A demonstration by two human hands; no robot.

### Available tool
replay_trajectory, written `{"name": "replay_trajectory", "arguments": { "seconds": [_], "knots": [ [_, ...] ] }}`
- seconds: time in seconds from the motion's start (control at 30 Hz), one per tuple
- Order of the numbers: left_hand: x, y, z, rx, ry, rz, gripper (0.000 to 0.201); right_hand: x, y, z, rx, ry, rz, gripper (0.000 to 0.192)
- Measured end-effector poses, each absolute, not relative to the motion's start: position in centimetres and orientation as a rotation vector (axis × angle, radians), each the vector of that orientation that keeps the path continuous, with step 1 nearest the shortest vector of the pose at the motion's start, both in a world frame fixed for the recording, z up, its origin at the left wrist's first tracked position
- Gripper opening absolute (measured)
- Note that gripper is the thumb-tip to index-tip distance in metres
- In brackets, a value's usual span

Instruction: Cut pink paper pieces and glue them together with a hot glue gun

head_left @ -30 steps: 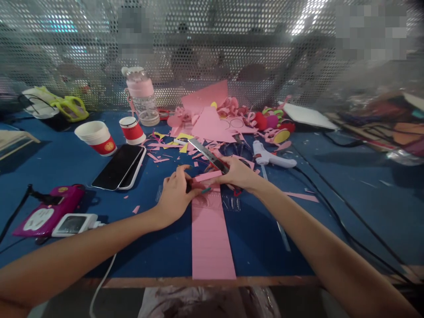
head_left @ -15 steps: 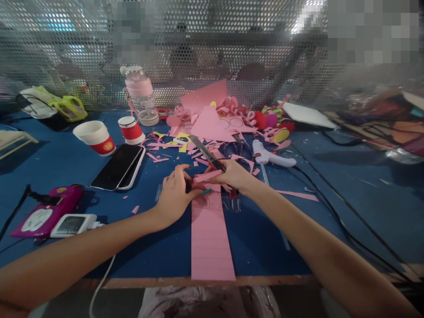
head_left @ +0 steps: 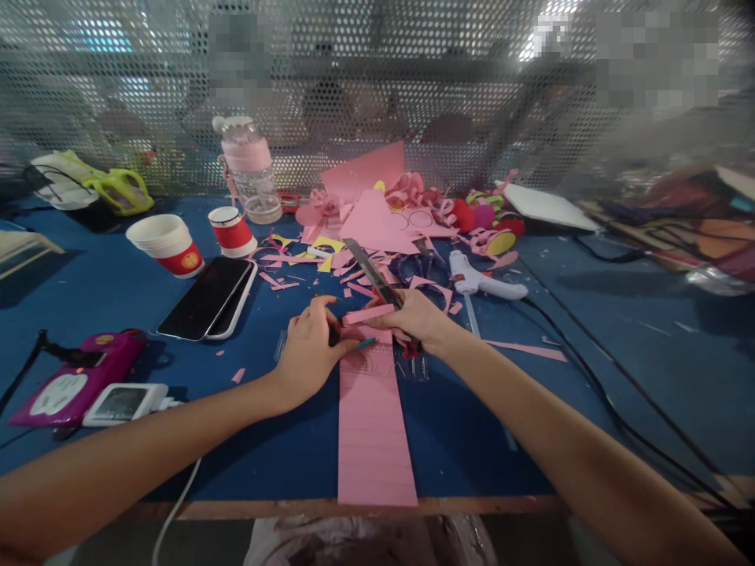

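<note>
My right hand (head_left: 421, 318) is closed around a utility knife (head_left: 377, 277). Its blade is out and points up and away to the left; red parts show near the grip. Between my hands is a short pink strip (head_left: 369, 314), with my right fingers at its right end. My left hand (head_left: 310, 346) is curled in a pinch at the strip's left end, beside something dark that is mostly hidden. Under both hands a clear ruler (head_left: 420, 368) crosses a long pink sheet (head_left: 376, 440) marked with faint lines, which runs to the table's front edge.
Pink scraps (head_left: 283, 283) and a heap of pink pieces (head_left: 371, 220) lie beyond my hands. On the right is a white glue gun (head_left: 484, 279) with its cord. Leftward are phones (head_left: 206, 303), paper cups (head_left: 168, 244), a bottle (head_left: 251, 173) and a purple pouch (head_left: 76, 377).
The knife and right hand have shifted slightly down and to the right. The short strip lies a little more level between my hands. My left hand has barely moved.
</note>
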State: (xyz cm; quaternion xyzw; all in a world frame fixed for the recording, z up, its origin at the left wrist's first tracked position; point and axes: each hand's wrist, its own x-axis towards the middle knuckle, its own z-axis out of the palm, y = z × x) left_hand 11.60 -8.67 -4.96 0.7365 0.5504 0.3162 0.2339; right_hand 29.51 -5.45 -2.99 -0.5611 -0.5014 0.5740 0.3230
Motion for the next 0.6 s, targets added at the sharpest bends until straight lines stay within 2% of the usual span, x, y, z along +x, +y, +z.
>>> {"name": "replay_trajectory", "arguments": {
  "seconds": [0.17, 0.37, 0.6],
  "knots": [
    [11.66, -8.62, -4.98, 2.001, 1.508, 0.888, 0.051, 29.45, -5.52, -3.02, -1.455, -1.322, 1.505, 0.024],
    [11.68, -8.60, -4.95, 1.969, 1.529, 0.867, 0.052, 29.41, -5.63, -2.30, -1.436, -1.497, 1.502, 0.033],
    [11.63, -8.65, -4.97, 1.959, 1.509, 0.850, 0.054, 29.33, -5.21, -2.47, -1.451, -1.455, 1.558, 0.024]
  ]
}}
